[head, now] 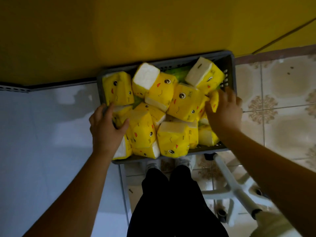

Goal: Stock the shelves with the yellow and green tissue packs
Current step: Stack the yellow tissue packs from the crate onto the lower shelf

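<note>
A grey plastic crate stands below me, heaped with several yellow tissue packs printed with cartoon faces. Green packs show only as slivers beneath the yellow ones near the far wall of the crate. My left hand lies over the crate's left side, fingers curled round a yellow pack there. My right hand reaches in at the right side and grips a yellow pack by its end; this hand is blurred.
A white shelf surface lies to the left of the crate. A yellow wall rises behind it. Patterned floor tiles spread to the right. A white chair base with castors stands beside my dark-trousered legs.
</note>
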### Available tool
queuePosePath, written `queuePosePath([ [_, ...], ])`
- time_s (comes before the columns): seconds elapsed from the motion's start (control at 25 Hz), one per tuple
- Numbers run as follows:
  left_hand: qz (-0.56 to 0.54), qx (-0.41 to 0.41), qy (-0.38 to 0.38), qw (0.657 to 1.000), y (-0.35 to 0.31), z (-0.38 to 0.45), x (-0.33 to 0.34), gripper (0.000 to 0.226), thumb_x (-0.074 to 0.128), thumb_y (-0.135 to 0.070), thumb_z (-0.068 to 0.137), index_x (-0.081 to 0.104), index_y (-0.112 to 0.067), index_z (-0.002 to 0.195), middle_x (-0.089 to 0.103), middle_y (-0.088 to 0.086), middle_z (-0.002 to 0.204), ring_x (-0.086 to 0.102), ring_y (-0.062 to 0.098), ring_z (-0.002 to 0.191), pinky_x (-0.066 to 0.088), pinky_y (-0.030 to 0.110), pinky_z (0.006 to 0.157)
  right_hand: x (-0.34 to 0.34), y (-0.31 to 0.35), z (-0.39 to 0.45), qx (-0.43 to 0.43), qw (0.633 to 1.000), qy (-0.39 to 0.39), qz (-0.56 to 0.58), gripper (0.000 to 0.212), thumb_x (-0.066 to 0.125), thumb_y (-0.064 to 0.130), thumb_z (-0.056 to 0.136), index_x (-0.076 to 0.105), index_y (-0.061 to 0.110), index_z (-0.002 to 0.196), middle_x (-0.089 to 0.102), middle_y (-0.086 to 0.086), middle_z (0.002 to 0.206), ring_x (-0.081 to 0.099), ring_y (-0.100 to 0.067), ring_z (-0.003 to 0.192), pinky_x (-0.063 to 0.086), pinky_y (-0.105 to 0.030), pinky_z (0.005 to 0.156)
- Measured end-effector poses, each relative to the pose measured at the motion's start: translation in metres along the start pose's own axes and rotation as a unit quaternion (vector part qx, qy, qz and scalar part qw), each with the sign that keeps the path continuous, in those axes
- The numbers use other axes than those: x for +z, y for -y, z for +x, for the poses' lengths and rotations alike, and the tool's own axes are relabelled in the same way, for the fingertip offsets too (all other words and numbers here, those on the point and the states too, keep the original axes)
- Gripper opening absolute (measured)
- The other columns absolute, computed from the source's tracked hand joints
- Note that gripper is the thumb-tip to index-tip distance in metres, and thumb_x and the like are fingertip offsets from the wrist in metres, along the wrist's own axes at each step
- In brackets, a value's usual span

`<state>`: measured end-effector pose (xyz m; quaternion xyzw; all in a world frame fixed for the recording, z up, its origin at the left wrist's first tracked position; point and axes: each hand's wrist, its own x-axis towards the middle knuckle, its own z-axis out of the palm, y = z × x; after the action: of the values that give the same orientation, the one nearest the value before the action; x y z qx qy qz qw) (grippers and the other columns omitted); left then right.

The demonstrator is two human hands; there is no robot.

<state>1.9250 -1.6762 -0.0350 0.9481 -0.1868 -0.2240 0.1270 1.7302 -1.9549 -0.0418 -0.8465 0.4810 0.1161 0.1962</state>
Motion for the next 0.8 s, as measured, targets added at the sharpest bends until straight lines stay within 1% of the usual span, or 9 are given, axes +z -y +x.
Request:
queuePosePath([
  [0.08, -0.100, -0.002, -0.074, 0.992, -0.029, -0.027, -0.005, 0.041, 0.055, -0.036, 0.086, 0.060, -0.017, 0.122, 0.055, 0.012, 0.119, 0.056, 0.031, 0.102, 0.048, 0.037, 0.083, -0.002, 0.022, -0.033, -0.044, 0.998, -0.028, 0.043, 0.044, 0.050, 0.040, 0.094, 0.052, 0.012, 0.128, 0.048, -0.013, 0.132, 0.045, -0.033, 0.119, 0.044, -0.043, 0.093],
  [0.12, -0.141, -0.011, -0.061, 0.988, -0.044, -0.038, -0.006, 0.035, 0.050, -0.035, 0.086, 0.064, -0.017, 0.113, 0.061, 0.010, 0.110, 0.060, 0.028, 0.094, 0.048, 0.034, 0.078, 0.002, 0.028, -0.049, -0.050, 0.996, -0.014, 0.071, 0.040, 0.050, 0.039, 0.094, 0.055, 0.013, 0.123, 0.053, -0.011, 0.123, 0.050, -0.030, 0.111, 0.048, -0.041, 0.086],
  [0.2, -0.169, -0.036, 0.033, 0.984, -0.071, -0.057, 0.007, 0.029, 0.049, -0.035, 0.090, 0.067, -0.018, 0.107, 0.068, 0.007, 0.105, 0.063, 0.025, 0.094, 0.050, 0.034, 0.078, 0.016, 0.030, -0.073, -0.023, 0.994, 0.033, 0.098, 0.035, 0.051, 0.043, 0.094, 0.056, 0.016, 0.116, 0.058, -0.006, 0.112, 0.055, -0.027, 0.101, 0.052, -0.039, 0.075],
  [0.24, -0.168, -0.047, 0.087, 0.981, -0.082, -0.065, 0.018, 0.028, 0.052, -0.031, 0.093, 0.066, -0.018, 0.112, 0.068, 0.006, 0.110, 0.063, 0.024, 0.100, 0.050, 0.036, 0.082, 0.024, 0.027, -0.081, 0.000, 0.992, 0.063, 0.109, 0.036, 0.052, 0.045, 0.094, 0.057, 0.016, 0.115, 0.059, -0.007, 0.111, 0.056, -0.028, 0.100, 0.051, -0.039, 0.074],
  [0.36, -0.151, -0.080, 0.164, 0.972, -0.098, -0.077, 0.053, 0.041, 0.054, -0.022, 0.093, 0.054, -0.011, 0.133, 0.057, 0.012, 0.131, 0.053, 0.029, 0.120, 0.044, 0.039, 0.097, 0.046, 0.024, -0.088, 0.076, 0.958, 0.187, 0.204, 0.041, 0.051, 0.048, 0.094, 0.057, 0.015, 0.117, 0.057, -0.011, 0.116, 0.056, -0.031, 0.104, 0.040, -0.031, 0.079],
  [0.48, -0.224, -0.152, 0.164, 0.949, -0.102, -0.071, 0.070, 0.056, 0.063, -0.020, 0.080, 0.044, -0.009, 0.131, 0.056, 0.017, 0.125, 0.055, 0.036, 0.114, 0.048, 0.046, 0.091, 0.059, 0.028, -0.087, 0.072, 0.925, 0.286, 0.241, 0.060, 0.054, 0.052, 0.091, 0.050, 0.007, 0.130, 0.053, -0.015, 0.129, 0.050, -0.030, 0.121, 0.039, -0.034, 0.093],
  [0.56, -0.245, -0.141, 0.176, 0.943, -0.100, -0.067, 0.075, 0.074, 0.070, -0.019, 0.071, 0.036, -0.011, 0.136, 0.053, 0.019, 0.125, 0.054, 0.039, 0.113, 0.049, 0.051, 0.090, 0.058, 0.026, -0.090, 0.034, 0.933, 0.287, 0.215, 0.075, 0.063, 0.051, 0.086, 0.041, 0.003, 0.139, 0.046, -0.017, 0.137, 0.047, -0.032, 0.125, 0.041, -0.041, 0.101],
  [0.68, -0.196, -0.095, 0.225, 0.950, -0.101, -0.067, 0.076, 0.093, 0.074, -0.022, 0.074, 0.021, -0.017, 0.150, 0.041, 0.020, 0.140, 0.045, 0.038, 0.125, 0.044, 0.048, 0.098, 0.055, 0.020, -0.094, -0.025, 0.952, 0.244, 0.185, 0.064, 0.070, 0.039, 0.085, 0.046, -0.001, 0.128, 0.051, -0.021, 0.123, 0.053, -0.037, 0.109, 0.044, -0.042, 0.085],
  [0.8, -0.168, -0.059, 0.257, 0.950, -0.110, -0.061, 0.065, 0.097, 0.075, -0.022, 0.072, 0.020, -0.022, 0.153, 0.037, 0.018, 0.146, 0.040, 0.036, 0.132, 0.041, 0.044, 0.103, 0.034, 0.022, -0.098, -0.004, 0.941, 0.217, 0.259, 0.046, 0.069, 0.035, 0.086, 0.048, 0.004, 0.113, 0.055, -0.012, 0.096, 0.054, -0.029, 0.087, 0.038, -0.034, 0.066],
])
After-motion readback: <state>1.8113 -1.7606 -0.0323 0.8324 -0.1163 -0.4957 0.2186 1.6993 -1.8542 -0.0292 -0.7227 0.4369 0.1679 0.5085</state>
